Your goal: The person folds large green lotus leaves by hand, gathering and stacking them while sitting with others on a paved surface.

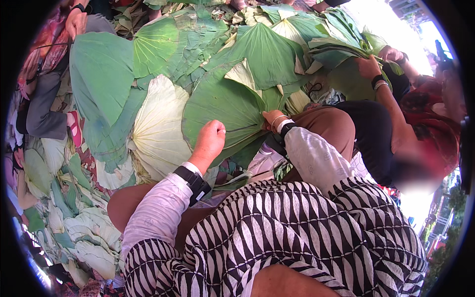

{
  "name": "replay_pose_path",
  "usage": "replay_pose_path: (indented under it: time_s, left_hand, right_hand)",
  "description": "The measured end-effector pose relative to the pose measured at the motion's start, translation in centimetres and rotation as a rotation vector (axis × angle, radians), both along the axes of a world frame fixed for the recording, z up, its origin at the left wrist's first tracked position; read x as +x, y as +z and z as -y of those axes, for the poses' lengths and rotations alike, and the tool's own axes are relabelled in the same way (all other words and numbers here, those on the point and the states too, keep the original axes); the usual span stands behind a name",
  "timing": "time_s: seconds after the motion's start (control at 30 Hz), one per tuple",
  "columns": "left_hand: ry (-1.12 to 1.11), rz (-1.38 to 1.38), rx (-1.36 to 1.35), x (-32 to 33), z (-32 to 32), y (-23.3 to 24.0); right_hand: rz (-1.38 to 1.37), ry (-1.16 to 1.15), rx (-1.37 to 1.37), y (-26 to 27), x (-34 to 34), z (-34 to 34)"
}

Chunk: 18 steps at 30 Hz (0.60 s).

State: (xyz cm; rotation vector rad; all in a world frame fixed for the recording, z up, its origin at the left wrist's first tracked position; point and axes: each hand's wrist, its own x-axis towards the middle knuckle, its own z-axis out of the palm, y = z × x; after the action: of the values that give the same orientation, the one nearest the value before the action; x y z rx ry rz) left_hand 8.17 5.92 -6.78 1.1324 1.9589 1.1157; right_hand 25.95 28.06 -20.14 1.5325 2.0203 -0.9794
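Observation:
A large green lotus leaf (226, 102) lies fanned out in front of my knees. My right hand (274, 119) pinches it at its narrow right end, with a bangle and a dark band at the wrist. My left hand (210, 141) is a fist above the leaf's lower left edge. From it a thin dark strip (241, 128) runs straight across the leaf towards my right hand; whether it is a cord, a stalk or a blade I cannot tell. A pale, underside-up leaf (161, 128) lies left of my left hand.
More overlapping lotus leaves (265, 52) spread beyond. At the left, a co-worker's hand (77, 23) holds a folded leaf (102, 70). On the right, another person's hand (369, 67) grips a leaf stack (336, 46). Loose pale leaves (92, 237) cover the ground lower left.

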Motion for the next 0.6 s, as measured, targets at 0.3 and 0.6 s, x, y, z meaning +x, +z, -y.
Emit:
replay_pose_path:
  time_s: [0.3, 0.6]
  left_hand:
    - [0.07, -0.021, -0.024, -0.6, 0.6, -1.7]
    - [0.118, 0.119, 0.062, -0.6, 0.8, -0.2]
  right_hand:
    - [-0.689, 0.107, -0.166, 10.2, -7.7, 5.9]
    - [-0.556, 0.716, -0.155, 17.0, -9.9, 8.5]
